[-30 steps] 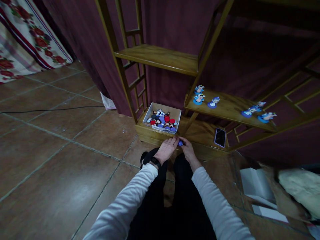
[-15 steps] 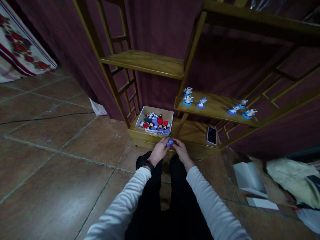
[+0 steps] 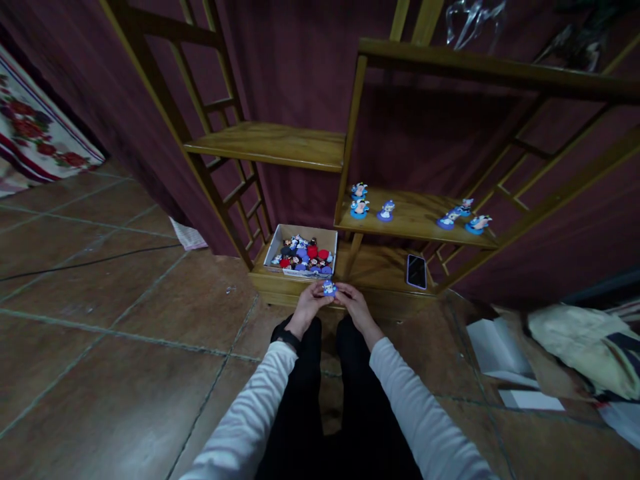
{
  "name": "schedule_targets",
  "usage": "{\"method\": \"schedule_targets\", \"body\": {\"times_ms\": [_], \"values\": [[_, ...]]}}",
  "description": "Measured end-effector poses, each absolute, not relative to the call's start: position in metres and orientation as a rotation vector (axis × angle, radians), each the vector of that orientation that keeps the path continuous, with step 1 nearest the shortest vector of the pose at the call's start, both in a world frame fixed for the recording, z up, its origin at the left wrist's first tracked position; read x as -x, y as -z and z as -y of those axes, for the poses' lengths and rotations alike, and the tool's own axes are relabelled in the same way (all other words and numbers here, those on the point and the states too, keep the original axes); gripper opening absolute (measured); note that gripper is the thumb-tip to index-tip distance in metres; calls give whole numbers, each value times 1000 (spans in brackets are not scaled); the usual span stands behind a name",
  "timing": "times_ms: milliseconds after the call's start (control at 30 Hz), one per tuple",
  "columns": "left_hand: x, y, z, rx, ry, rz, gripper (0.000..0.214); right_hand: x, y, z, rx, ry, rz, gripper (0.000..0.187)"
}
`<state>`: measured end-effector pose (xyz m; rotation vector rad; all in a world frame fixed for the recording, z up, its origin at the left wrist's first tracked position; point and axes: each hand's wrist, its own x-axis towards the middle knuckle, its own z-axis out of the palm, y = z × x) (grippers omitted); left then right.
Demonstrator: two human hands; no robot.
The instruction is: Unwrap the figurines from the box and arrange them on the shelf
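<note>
Between my two hands, just in front of the low shelf, is a small purple and white figurine point(image 3: 329, 288). My left hand point(image 3: 309, 305) has its fingers closed on the figurine's left side. From the other side, the fingers of my right hand point(image 3: 354, 303) pinch it too. A white cardboard box point(image 3: 273, 248) full of small red, purple, black and white figurines sits right behind my hands on the bottom shelf. On the middle shelf point(image 3: 415, 223) stand several more figurines, among them a purple and white one point(image 3: 385, 211) and a blue-based one point(image 3: 359, 209).
A phone point(image 3: 417, 271) lies on the bottom board at the right. Another wooden shelf point(image 3: 270, 143) is at upper left. White box pieces point(image 3: 500, 350) and a pale cloth bag point(image 3: 583, 347) lie on the floor at right. A black cable point(image 3: 90, 260) crosses the tiles at left.
The figurine in my hands has turned, so its white front now shows instead of mostly purple. My head view has shifted slightly; the figurines on the shelf have stayed put.
</note>
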<state>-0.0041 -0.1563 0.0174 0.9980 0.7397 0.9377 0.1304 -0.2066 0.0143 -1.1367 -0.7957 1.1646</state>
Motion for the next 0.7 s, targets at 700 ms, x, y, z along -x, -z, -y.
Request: {"method": "schedule_targets", "body": {"times_ms": [700], "values": [[5,-21,159,-905,-943,-679,51,-128,-24,211,1112,-1165,806,43]]}}
